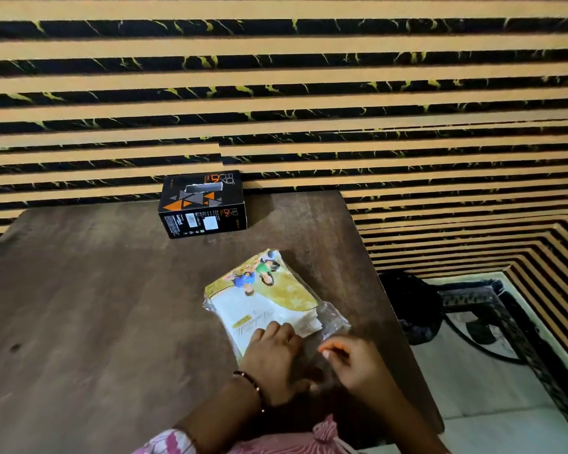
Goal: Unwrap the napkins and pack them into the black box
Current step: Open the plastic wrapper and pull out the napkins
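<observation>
Pressing my left hand flat on the napkins on the dark wooden table; my right hand is pinching their clear wrapper. Box is sitting by the striped wall.

Black box with orange triangles; wall striped tan-and-black.
</observation>
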